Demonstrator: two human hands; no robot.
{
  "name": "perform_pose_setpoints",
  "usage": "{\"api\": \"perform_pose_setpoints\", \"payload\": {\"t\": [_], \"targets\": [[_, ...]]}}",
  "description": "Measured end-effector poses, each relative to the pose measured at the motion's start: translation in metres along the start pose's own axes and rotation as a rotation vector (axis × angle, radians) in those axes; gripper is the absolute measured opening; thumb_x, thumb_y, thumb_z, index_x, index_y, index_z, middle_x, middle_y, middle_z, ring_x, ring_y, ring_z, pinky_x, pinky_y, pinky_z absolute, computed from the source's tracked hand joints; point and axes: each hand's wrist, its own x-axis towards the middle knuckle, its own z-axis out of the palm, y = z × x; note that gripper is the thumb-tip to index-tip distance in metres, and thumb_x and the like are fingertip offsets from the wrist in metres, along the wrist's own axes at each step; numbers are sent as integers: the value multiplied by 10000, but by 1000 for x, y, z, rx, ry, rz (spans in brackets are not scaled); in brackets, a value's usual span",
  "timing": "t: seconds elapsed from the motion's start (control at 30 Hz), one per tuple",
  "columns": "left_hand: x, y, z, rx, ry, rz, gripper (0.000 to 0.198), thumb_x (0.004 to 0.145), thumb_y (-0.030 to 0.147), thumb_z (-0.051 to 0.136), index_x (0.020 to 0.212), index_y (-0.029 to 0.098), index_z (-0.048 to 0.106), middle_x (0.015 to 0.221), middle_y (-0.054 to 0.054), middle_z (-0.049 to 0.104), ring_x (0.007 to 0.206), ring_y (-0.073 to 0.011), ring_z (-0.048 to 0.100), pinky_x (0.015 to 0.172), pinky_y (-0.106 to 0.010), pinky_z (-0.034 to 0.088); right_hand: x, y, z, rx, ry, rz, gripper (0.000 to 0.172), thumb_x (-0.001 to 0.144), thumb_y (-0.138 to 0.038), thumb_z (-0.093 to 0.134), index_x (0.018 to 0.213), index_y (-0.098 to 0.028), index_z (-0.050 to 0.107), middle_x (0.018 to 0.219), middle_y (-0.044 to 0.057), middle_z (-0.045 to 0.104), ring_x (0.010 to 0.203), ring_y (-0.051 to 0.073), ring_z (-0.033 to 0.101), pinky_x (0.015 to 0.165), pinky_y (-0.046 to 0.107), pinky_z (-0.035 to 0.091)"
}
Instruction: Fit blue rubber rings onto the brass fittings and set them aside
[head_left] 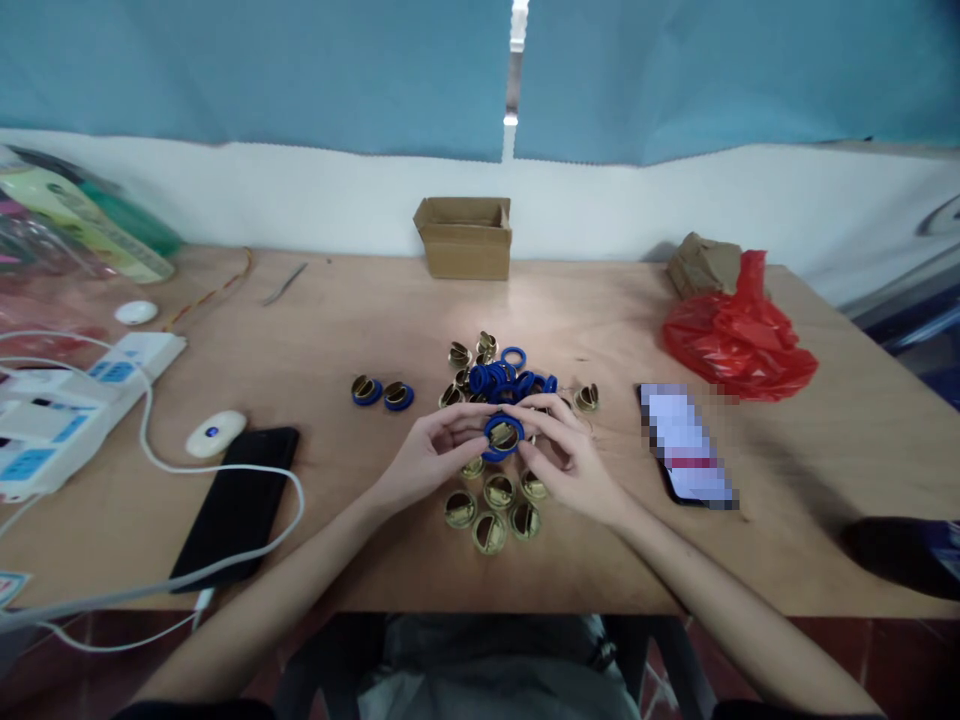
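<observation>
Head view looks down on a wooden counter [345, 320] where the person's two hands meet near the middle. The left hand [424, 455] and the right hand [566, 460] both grasp one blue ring [503, 437] with a brass cap [502, 434] seated inside it, fingertips pinching its rim from either side, the piece raised just above the counter. Right below the hands lies a small cluster of bare brass caps [491, 510], close together, on the near part of the counter. Just beyond the hands sits a pile of blue rings [504, 380] mixed with more brass caps, and one brass cap [587, 398] rests alone at the pile's right edge. To the left of the pile, a little apart from it, two finished caps with blue rings [382, 393] lie side by side. Farther back, against the white wall, stands an open cardboard box [465, 237]. At far right a red plastic bag [735, 335] lies crumpled, touching a brown paper lump behind it, and a phone with a lit screen [686, 445] lies between the bag and the right hand. On the left, a black phone [236, 505] lies face down with a white cable [225, 480] looping over it, next to a small white oval device [215, 432] and a white power strip [82, 400]. A pair of tweezers [285, 283] lies at far left near the wall.
</observation>
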Motion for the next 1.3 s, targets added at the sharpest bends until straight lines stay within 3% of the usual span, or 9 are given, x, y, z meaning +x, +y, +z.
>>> {"api": "perform_pose_setpoints", "payload": {"t": [0.2, 0.4, 0.67, 0.93, 1.13, 1.3], "targets": [[0, -2, -2, 56, 21, 15, 310, 879, 228, 738, 1183, 175, 706, 1149, -100, 773, 1039, -193, 749, 936, -291, 602, 0, 3, 2, 1, 4, 6, 397, 939, -125, 524, 1277, -306, 626, 1199, 64, 562, 1050, 198, 620, 905, 415, 559], [-2, -4, -1, 135, 74, 13, 297, 863, 279, 749, 1132, 160, 715, 1107, -111, 784, 1048, -234, 750, 934, -336, 612, -2, 6, 5, 88, 1, 111, 335, 905, -156, 573, 1229, -241, 570, 1075, 54, 616, 815, 147, 654, 748, 328, 560], [-5, -2, 2, 187, 96, 2, 360, 874, 299, 733, 1199, 155, 679, 1062, -115, 795, 995, -246, 769, 850, -329, 643, 1, 6, 4, 182, -60, 218, 222, 935, -202, 538, 1135, -201, 634, 913, 42, 706, 754, 150, 665, 654, 293, 544], [-4, 2, 3, 297, 154, 13, 320, 908, 332, 684, 1176, 161, 718, 1058, -98, 797, 918, -217, 770, 795, -286, 625, 0, 12, 8, 154, -40, 204, 202, 947, -245, 553, 1099, -194, 676, 815, 23, 687, 665, 133, 631, 554, 250, 490], [-1, -1, 3, 305, 161, 30, 293, 920, 321, 657, 1156, 161, 727, 1005, -83, 802, 841, -185, 766, 719, -251, 619, 0, 7, 11, 310, -25, 282, 191, 951, -255, 572, 1120, -207, 647, 779, 4, 656, 689, 143, 653, 606, 282, 559], [-1, -3, 7, 235, 99, 47, 282, 903, 299, 688, 1154, 178, 730, 1053, -85, 798, 944, -203, 768, 854, -299, 626, 1, 6, 9, 435, 8, 322, 188, 950, -258, 576, 1136, -234, 585, 833, -6, 603, 701, 130, 647, 644, 287, 589]]}}
